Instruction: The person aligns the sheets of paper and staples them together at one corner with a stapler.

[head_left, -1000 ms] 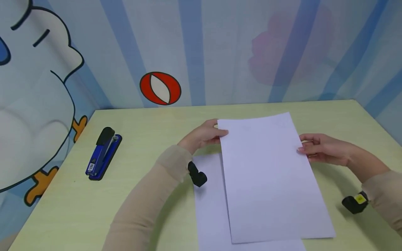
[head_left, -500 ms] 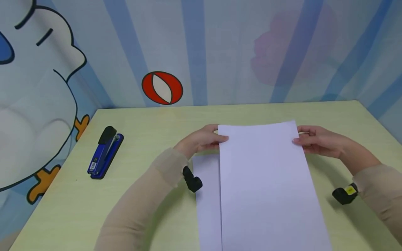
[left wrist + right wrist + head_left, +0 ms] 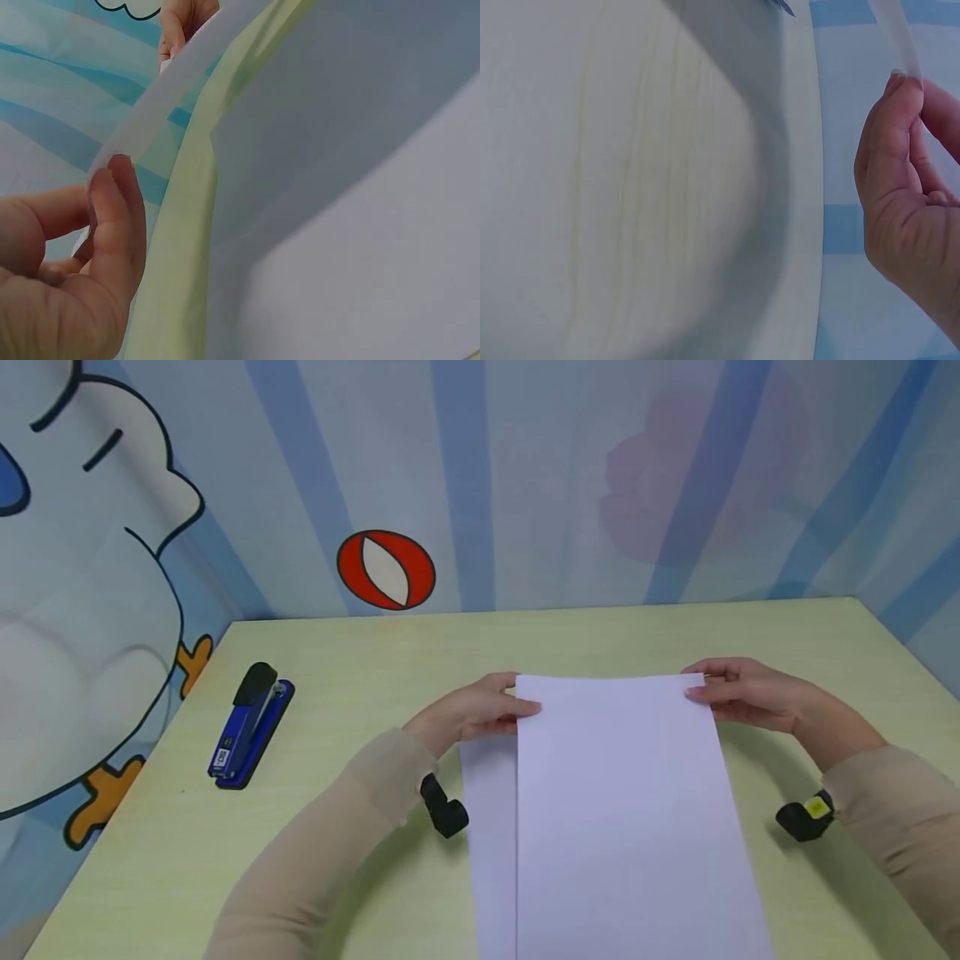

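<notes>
My left hand (image 3: 480,710) pinches the far left corner of a white sheet of paper (image 3: 622,810), thumb on top and fingers underneath. At the far right corner my right hand (image 3: 757,693) pinches the same sheet. In the left wrist view the held paper's edge runs up from the left hand (image 3: 82,255) toward the other hand. The right wrist view shows the right hand (image 3: 907,165) with a thin edge of paper between thumb and fingers. Below lies another white sheet (image 3: 491,843) on the table, its left strip showing and the rest covered by the held one.
A blue stapler with a black top (image 3: 251,727) lies at the left of the pale wooden table (image 3: 360,677). Behind the table stands a blue striped backdrop (image 3: 540,485) with a printed ball and cartoon figure. Small black cameras (image 3: 445,806) hang at both wrists.
Both hands have drawn the held sheet nearer to the body and slightly left. Its far edge now sits lower, more level, and closer to the far edge of the sheet below.
</notes>
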Demonstrator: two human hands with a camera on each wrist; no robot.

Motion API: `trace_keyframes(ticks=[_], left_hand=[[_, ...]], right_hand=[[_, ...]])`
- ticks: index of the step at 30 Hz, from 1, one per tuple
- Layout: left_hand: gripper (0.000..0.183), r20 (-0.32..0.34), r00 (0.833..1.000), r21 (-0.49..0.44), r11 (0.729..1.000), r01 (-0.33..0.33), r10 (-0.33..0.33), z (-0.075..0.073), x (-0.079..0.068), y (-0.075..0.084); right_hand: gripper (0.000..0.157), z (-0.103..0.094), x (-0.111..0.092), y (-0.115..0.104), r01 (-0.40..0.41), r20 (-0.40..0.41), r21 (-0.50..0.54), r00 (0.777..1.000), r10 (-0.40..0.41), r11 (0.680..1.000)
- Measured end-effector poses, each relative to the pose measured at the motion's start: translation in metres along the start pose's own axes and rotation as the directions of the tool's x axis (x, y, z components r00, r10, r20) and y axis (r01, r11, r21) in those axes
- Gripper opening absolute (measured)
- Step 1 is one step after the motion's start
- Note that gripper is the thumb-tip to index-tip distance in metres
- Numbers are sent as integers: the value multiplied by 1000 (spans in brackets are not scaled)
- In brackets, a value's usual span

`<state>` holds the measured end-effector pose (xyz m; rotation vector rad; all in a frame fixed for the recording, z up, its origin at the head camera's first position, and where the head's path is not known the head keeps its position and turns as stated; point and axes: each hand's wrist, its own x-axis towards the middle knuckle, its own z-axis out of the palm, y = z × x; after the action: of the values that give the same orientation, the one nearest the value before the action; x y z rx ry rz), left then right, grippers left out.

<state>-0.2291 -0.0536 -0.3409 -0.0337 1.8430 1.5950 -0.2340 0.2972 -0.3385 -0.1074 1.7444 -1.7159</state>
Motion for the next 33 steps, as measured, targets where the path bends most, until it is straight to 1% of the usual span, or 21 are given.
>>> trace_keyframes(ticks=[4,6,8,11,12,14,17,20,23,25,30,33], left_hand=[[54,-3,1000,21,1000,-10,10,-5,-5,-4],[58,-8,1000,52,999,-15,16,-8,-7,-6],[54,-13,1000,99,995,-20,22,-12,-8,-8],[44,-11,999,185,982,-34,36,-19,-10,-10],[41,-4,999,226,973,-46,48,-22,-11,-11],[36,17,997,308,948,-81,80,-28,-14,-12],[30,57,990,422,896,-140,128,-36,-18,-14],[24,78,985,497,851,-170,152,-40,-20,-15],[19,79,984,557,811,-175,159,-42,-21,-15],[17,69,984,586,792,-172,163,-42,-21,-15],[14,42,983,624,763,-168,181,-43,-22,-17],[14,39,981,646,745,-168,188,-43,-24,-18]], right_hand=[[22,3,4,2,-12,23,-9,1000,13,1000],[22,5,7,3,-13,49,-11,999,14,1000],[20,8,9,4,-19,65,-21,998,20,1000],[17,16,13,3,-36,42,-87,998,40,996],[18,19,14,3,-44,26,-122,999,48,992],[26,26,17,2,-52,-2,-216,999,53,975],[39,37,21,1,-54,-35,-364,998,44,930],[41,45,25,1,-36,-39,-462,999,20,886],[40,51,28,1,-17,-37,-499,999,-2,866],[41,54,29,1,-8,-34,-512,999,-10,859],[42,61,32,2,-10,-36,-531,999,-10,847],[41,64,33,3,-14,-40,-547,999,-10,837]])
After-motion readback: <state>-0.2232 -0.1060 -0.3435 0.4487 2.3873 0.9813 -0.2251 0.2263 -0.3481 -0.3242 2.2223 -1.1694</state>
